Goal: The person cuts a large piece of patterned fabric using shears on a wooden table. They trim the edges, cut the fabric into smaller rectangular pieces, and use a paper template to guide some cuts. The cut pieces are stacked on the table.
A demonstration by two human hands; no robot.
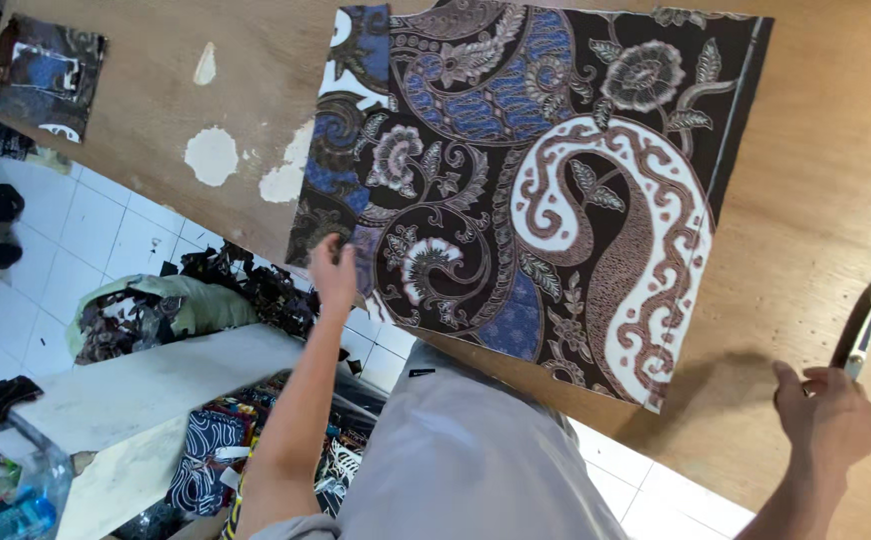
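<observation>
A large piece of patterned fabric (536,180), dark with blue, white and brown swirls and flowers, lies flat on a wooden table (826,200). My left hand (334,275) grips the fabric's near left corner at the table's edge. My right hand (824,415) is to the right of the fabric, over bare wood, closed on a pair of scissors (861,330) whose blades point away from me. The scissors are apart from the fabric.
A small folded patterned piece (48,72) lies at the table's far left corner. White patches (212,155) mark the worn wood. Below the table edge are a white tiled floor (76,230), a heap of fabric scraps (246,285) and a pale bench (146,385).
</observation>
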